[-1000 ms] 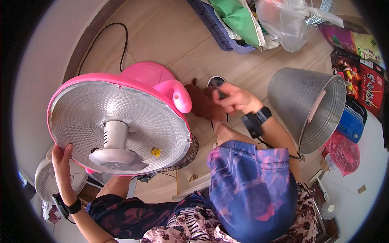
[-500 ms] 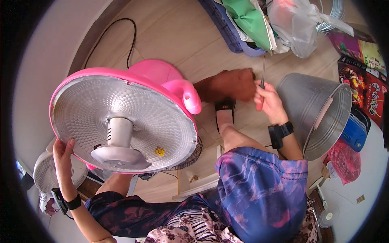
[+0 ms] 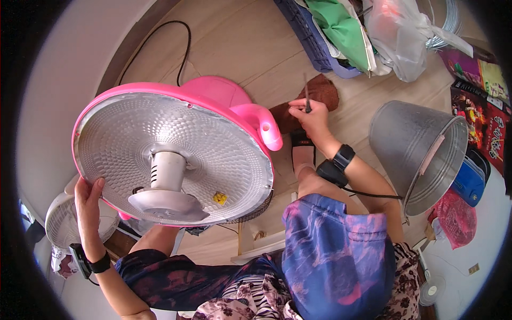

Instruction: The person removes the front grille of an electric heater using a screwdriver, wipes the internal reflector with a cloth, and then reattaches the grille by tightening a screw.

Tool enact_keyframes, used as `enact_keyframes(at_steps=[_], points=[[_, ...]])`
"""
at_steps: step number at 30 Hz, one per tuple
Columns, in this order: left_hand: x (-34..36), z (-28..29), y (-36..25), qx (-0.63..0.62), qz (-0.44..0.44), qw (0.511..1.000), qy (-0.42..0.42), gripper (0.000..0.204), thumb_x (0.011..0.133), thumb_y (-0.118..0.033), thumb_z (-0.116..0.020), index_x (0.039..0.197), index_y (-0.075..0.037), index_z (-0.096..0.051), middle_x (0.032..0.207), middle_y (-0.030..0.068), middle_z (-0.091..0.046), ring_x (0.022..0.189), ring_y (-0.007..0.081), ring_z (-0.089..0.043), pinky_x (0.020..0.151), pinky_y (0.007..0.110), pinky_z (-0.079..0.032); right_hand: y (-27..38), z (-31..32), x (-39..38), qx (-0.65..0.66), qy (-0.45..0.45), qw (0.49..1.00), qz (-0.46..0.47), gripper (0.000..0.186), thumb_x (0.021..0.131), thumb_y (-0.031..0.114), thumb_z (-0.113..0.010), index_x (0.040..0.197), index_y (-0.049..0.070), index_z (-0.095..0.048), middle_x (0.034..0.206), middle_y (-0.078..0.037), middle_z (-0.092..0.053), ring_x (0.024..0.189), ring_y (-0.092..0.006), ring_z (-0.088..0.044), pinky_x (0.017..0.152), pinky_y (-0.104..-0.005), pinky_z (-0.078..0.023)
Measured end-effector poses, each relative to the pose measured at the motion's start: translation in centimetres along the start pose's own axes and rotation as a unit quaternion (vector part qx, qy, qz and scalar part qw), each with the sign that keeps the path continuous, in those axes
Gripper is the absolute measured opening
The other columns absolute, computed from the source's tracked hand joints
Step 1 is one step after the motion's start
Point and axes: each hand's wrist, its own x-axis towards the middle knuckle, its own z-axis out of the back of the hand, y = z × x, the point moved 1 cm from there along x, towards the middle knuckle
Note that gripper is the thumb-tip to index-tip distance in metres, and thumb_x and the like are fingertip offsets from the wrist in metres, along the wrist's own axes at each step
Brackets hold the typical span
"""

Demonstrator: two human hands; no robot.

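Observation:
A pink dish-shaped electric heater with a dimpled silver reflector tilts up toward me, a white post and disc at its middle. My left hand grips its lower left rim, thumb on the inner face and fingers behind. To the right, my right hand is closed round a screwdriver, whose thin shaft points up and away. Under that hand a brown cloth lies on the floor. The heater's pink base and a curved pink handle show behind the dish.
A metal bucket lies on its side at right, near printed boxes and a blue pouch. A blue crate and a white plastic bag stand at the far side. A black cord curves behind the heater. A white fan is at left.
My right hand has moved left with the screwdriver, from beside the bucket to over the brown cloth. The left hand keeps its hold on the heater's rim. The whole view has shifted slightly.

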Motion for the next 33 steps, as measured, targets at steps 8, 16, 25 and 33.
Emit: enact_keyframes(at_steps=[8,16,25,33], points=[[-0.9,0.0,0.3,0.021,-0.007,0.999,-0.048,0.033,0.088,-0.010,-0.060,0.117,0.003,-0.051,0.097,0.0014,-0.058,0.087,0.0090,-0.051,0.081,0.023,-0.040,2.8,-6.1,7.3,-0.276,0.001,0.939,0.207,0.020,0.071,0.010,-0.070,0.089,0.001,-0.068,0.078,-0.016,-0.065,0.068,-0.0272,-0.064,0.065,-0.0355,-0.050],[-0.6,-0.6,-0.8,0.018,-0.001,0.999,-0.038,0.029,0.087,-0.011,-0.062,0.112,0.002,-0.054,0.093,0.0008,-0.059,0.084,0.0083,-0.051,0.077,0.023,-0.041,0.9,-6.9,9.4,-0.407,-0.006,0.891,0.203,0.015,0.073,0.011,-0.064,0.084,0.001,-0.064,0.082,-0.021,-0.063,0.082,-0.0385,-0.060,0.073,-0.0454,-0.048],[-1.3,-1.1,-2.7,0.007,-0.034,0.999,-0.002,0.027,0.086,-0.012,-0.063,0.107,0.004,-0.056,0.093,0.0040,-0.063,0.083,0.0086,-0.055,0.079,0.025,-0.045,1.7,-7.8,9.3,-0.459,0.011,0.853,0.249,0.021,0.077,0.011,-0.063,0.096,0.001,-0.062,0.091,-0.021,-0.061,0.086,-0.0386,-0.059,0.077,-0.0440,-0.047],[-1.6,-1.0,-3.3,0.016,-0.030,0.999,-0.027,0.034,0.083,-0.012,-0.067,0.112,0.002,-0.055,0.098,0.0065,-0.062,0.088,0.0112,-0.055,0.081,0.027,-0.045,1.0,-8.3,9.3,-0.452,0.045,0.851,0.263,0.022,0.081,0.009,-0.058,0.101,0.002,-0.057,0.097,-0.020,-0.056,0.091,-0.0398,-0.057,0.077,-0.0455,-0.047]])
